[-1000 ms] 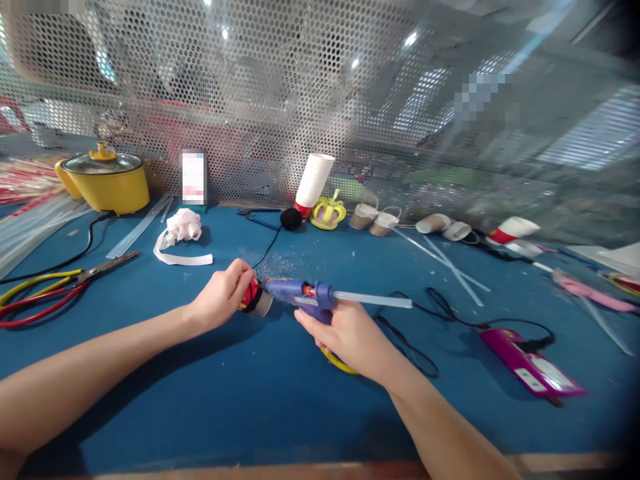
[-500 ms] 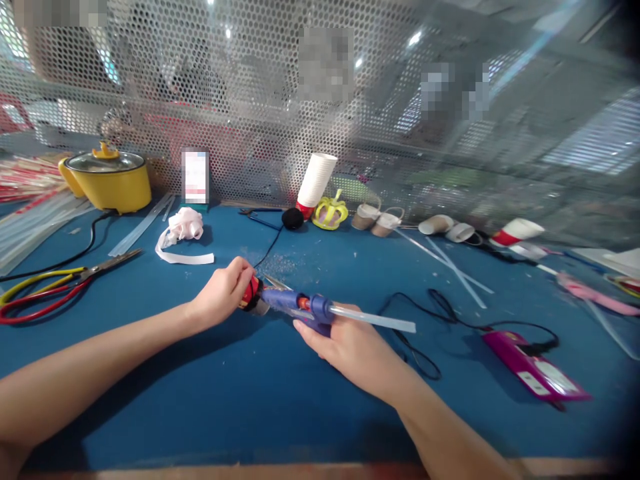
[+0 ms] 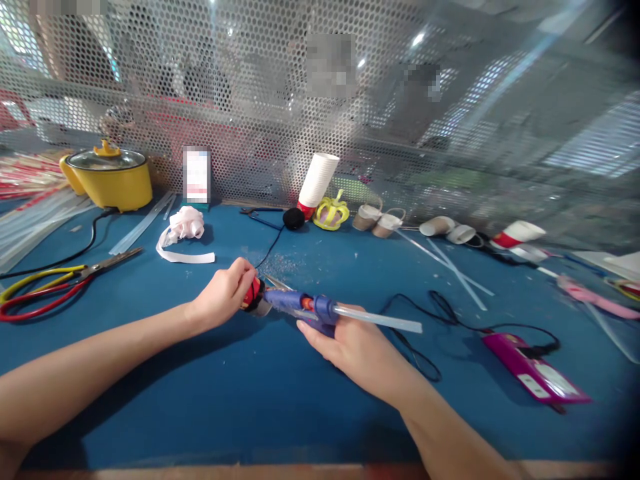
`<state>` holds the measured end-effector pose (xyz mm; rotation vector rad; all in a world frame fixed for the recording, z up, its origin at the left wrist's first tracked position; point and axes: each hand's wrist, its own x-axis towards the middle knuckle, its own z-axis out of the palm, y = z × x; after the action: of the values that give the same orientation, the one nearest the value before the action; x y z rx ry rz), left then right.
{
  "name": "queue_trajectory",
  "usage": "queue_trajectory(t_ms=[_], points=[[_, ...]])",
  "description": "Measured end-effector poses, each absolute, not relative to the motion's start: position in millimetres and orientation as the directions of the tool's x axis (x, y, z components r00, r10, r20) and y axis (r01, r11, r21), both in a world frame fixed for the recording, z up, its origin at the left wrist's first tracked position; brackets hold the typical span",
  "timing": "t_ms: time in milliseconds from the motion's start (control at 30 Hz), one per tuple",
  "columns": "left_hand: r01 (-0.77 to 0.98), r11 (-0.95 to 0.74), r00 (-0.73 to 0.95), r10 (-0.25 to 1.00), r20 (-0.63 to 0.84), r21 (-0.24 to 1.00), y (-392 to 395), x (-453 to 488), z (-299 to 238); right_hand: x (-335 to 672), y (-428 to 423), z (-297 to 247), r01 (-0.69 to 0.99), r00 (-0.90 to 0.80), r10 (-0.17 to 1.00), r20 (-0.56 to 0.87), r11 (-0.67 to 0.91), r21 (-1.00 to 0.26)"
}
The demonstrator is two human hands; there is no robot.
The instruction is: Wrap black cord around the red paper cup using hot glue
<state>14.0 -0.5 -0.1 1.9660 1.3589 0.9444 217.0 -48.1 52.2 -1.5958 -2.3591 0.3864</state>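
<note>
My left hand [image 3: 223, 297] is closed round a small red and grey round piece [image 3: 253, 297] resting on the blue table [image 3: 210, 393]. My right hand [image 3: 357, 347] grips a blue glue gun [image 3: 300, 305] by its handle. The gun's nozzle points left and touches the red piece. A clear glue stick [image 3: 380, 320] juts out of the gun's back toward the right. The gun's black cord [image 3: 415, 347] trails across the table behind my right hand.
Red and yellow pliers [image 3: 55, 287] lie at the left, a yellow pot [image 3: 107, 177] and a white ribbon [image 3: 183, 230] behind them. A tilted stack of paper cups [image 3: 316, 180], a yellow crown [image 3: 329, 212], loose cups and glue sticks line the mesh wall. A magenta device [image 3: 533, 370] lies at right.
The glue gun has tilted so its rear glue stick points lower and further right, and my right hand has shifted slightly. The left hand has stayed on the red piece.
</note>
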Motion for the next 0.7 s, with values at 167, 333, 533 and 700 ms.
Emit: queue_trajectory(t_ms=[167, 333, 533, 700], points=[[0.529, -0.35, 0.275, 0.932, 0.235, 0.773, -1.9, 12.9, 0.0, 215.4, -48.9, 55.7, 0.839, -0.288, 0.957, 0.025, 0.265, -0.476], [0.564, -0.398, 0.286, 0.916, 0.281, 0.723, -2.6, 12.3, 1.2, 214.9, -49.0, 59.7, 0.844, -0.294, 0.954, -0.051, 0.235, -0.482], [0.551, -0.425, 0.311, 0.903, 0.295, 0.718, -5.1, 12.6, 0.3, 215.9, -45.2, 58.0, 0.859, -0.257, 0.965, -0.059, 0.2, -0.472], [0.555, -0.444, 0.322, 0.894, 0.311, 0.703, -5.6, 12.7, 1.5, 214.4, -40.6, 57.1, 0.834, -0.227, 0.971, -0.078, 0.152, -0.53]])
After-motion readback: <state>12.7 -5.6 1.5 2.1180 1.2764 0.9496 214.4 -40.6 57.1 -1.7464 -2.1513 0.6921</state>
